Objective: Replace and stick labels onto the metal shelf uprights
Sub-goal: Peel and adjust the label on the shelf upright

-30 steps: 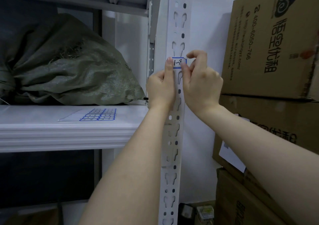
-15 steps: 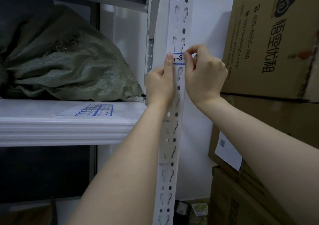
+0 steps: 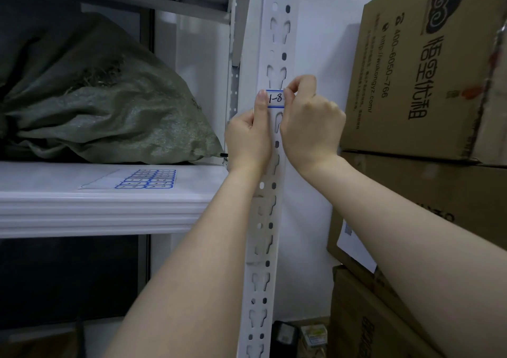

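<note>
A white, blue-bordered label [image 3: 275, 99] marked "1-8" lies on the white perforated metal upright [image 3: 277, 42]. My left hand [image 3: 248, 138] has its fingers curled beside the upright and its thumb pressing the label's left edge. My right hand [image 3: 310, 121] pinches the label's right edge between thumb and forefinger. A sheet of several blue-bordered labels [image 3: 146, 178] lies flat on the white shelf [image 3: 82, 206] to the left.
A green woven sack [image 3: 104, 110] fills the shelf behind the label sheet. Stacked cardboard boxes [image 3: 425, 69] stand close on the right of the upright. Small items sit on the floor at the upright's foot.
Both hands stay on the label at the upright. My right fingers have closed in on its right edge. The view has shifted slightly.
</note>
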Action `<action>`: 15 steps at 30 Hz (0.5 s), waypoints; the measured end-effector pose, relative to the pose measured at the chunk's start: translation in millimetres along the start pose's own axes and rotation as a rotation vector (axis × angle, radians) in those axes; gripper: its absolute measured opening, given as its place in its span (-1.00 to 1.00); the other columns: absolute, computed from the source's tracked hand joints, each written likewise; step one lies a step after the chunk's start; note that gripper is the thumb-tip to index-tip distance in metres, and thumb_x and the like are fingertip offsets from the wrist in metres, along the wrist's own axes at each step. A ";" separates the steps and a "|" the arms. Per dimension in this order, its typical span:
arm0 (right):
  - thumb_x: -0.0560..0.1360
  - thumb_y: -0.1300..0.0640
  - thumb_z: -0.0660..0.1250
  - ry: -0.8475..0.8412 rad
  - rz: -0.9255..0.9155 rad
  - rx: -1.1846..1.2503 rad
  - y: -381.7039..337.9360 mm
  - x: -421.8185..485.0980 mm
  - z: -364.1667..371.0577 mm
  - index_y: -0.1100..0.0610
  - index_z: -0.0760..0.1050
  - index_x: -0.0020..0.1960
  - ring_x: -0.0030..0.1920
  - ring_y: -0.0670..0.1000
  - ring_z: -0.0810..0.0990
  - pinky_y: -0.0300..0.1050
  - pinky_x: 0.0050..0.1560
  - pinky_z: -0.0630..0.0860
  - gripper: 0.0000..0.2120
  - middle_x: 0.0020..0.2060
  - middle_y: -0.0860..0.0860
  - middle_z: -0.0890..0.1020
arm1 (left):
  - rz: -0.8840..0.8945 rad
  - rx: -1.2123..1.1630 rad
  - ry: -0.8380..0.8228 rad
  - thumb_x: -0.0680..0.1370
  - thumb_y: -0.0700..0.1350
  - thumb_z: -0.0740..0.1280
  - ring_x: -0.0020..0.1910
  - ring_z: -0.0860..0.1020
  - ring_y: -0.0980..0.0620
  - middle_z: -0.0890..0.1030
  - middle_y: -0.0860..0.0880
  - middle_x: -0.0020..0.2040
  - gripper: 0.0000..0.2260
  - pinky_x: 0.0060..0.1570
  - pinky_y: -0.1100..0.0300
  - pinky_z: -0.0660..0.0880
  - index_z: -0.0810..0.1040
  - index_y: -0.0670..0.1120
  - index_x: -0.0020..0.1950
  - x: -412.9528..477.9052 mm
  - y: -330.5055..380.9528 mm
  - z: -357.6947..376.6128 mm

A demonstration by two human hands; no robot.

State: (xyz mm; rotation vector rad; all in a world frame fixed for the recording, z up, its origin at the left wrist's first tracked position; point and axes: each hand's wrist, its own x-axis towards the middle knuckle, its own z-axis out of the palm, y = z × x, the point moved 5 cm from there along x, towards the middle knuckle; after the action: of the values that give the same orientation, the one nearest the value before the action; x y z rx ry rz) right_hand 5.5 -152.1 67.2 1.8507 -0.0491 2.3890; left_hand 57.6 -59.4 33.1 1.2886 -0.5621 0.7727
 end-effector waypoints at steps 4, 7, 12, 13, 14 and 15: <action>0.51 0.08 0.24 0.001 -0.019 -0.012 -0.3 -2.1 1.0 0.17 0.49 -0.20 -0.68 0.09 0.40 -0.28 -0.53 0.13 -0.81 -0.64 -0.03 0.40 | 0.018 0.009 -0.003 0.63 0.13 0.18 -0.56 0.15 0.12 0.12 0.11 -0.63 -0.46 -0.54 0.27 0.09 0.08 -0.02 -0.46 -0.6 0.8 -0.2; 0.51 0.07 0.19 0.015 -0.029 -0.019 -1.6 -3.3 -0.7 0.16 0.49 -0.20 -0.70 0.07 0.37 -0.29 -0.51 0.09 -0.78 -0.65 -0.05 0.36 | 0.026 0.016 -0.006 0.64 0.13 0.17 -0.58 0.15 0.13 0.12 0.11 -0.64 -0.46 -0.55 0.28 0.10 0.08 -0.02 -0.47 -1.7 2.2 -0.4; 0.54 0.09 0.22 0.033 -0.036 0.027 1.9 -10.6 -1.7 0.16 0.44 -0.13 -0.69 0.10 0.32 -0.28 -0.52 0.11 -0.85 -0.64 -0.04 0.35 | 0.004 0.005 -0.014 0.63 0.16 0.18 -0.56 0.14 0.12 0.12 0.11 -0.63 -0.45 -0.54 0.28 0.07 0.08 -0.02 -0.47 -0.9 -0.2 -0.2; 0.55 0.09 0.21 0.027 -0.049 0.063 2.5 -14.5 -1.0 0.14 0.38 -0.07 -0.68 0.10 0.30 -0.27 -0.51 0.13 -0.89 -0.63 -0.04 0.36 | -0.002 0.002 -0.014 0.62 0.16 0.18 -0.56 0.14 0.12 0.12 0.11 -0.63 -0.45 -0.54 0.28 0.07 0.08 -0.01 -0.47 -0.9 -0.8 -0.1; 0.57 0.09 0.19 0.007 -0.060 0.100 2.4 -17.9 -0.4 0.12 0.30 -0.03 -0.66 0.09 0.29 -0.26 -0.51 0.16 -0.89 -0.61 -0.04 0.38 | -0.006 -0.001 -0.014 0.62 0.17 0.18 -0.56 0.15 0.12 0.13 0.11 -0.63 -0.45 -0.53 0.27 0.08 0.08 -0.01 -0.48 -1.0 -0.9 -0.2; 0.58 0.08 0.16 -0.013 -0.068 0.138 2.5 -20.4 0.3 0.10 0.23 0.00 -0.64 0.08 0.30 -0.24 -0.51 0.19 -0.88 -0.58 -0.03 0.42 | -0.007 -0.005 -0.015 0.62 0.17 0.18 -0.57 0.16 0.13 0.14 0.11 -0.63 -0.44 -0.53 0.28 0.09 0.09 -0.01 -0.49 -1.1 -0.8 -0.3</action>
State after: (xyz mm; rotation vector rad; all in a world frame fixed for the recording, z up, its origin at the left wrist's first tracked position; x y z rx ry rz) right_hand 10.5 -156.0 47.6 1.8921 0.1790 2.3902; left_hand 57.4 -59.4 31.7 1.2917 -0.5710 0.7555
